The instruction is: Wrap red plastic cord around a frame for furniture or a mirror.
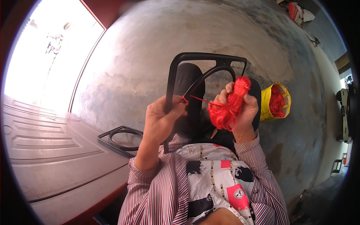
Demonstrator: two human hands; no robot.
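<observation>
A black frame (pixel 173 77) with rounded corners and a curved inner ring (pixel 204 76) rests over my lap. My left hand (pixel 159 118) is closed around the frame's left side, its thumb and fingers pinching red cord at the ring. From that pinch a taut strand of cord (pixel 201 99) runs to the right. It leads into a thick bundle of red cord (pixel 234 103), which my right hand (pixel 247 114) grips in the air above my right knee. The ring's lower part is hidden behind my hands and the bundle.
On the right, a yellow container (pixel 266 104) holding more red cord stands on the concrete floor (pixel 240 30). Another black frame (pixel 122 131) lies at my left, beside a pale panelled door (pixel 48 138). Bright light enters through a doorway at the upper left.
</observation>
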